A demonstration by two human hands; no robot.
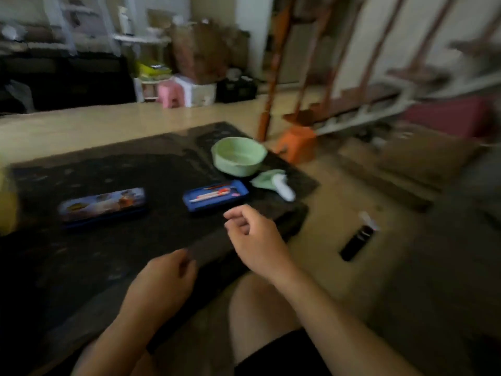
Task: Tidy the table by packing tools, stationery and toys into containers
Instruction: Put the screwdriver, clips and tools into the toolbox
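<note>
At frame centre on the dark counter point(113, 240), an open blue pencil tray point(216, 195) lies with its long axis left-right, pens inside pointing likewise. Just below it the right hand point(254, 234) hovers, loosely curled and empty; the left hand point(165, 280) likewise holds nothing.

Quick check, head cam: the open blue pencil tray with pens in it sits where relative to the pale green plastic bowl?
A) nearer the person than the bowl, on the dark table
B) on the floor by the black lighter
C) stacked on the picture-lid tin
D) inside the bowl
A: the open blue pencil tray lies on the dark table, apart from and nearer the person than the pale green plastic bowl.
</note>
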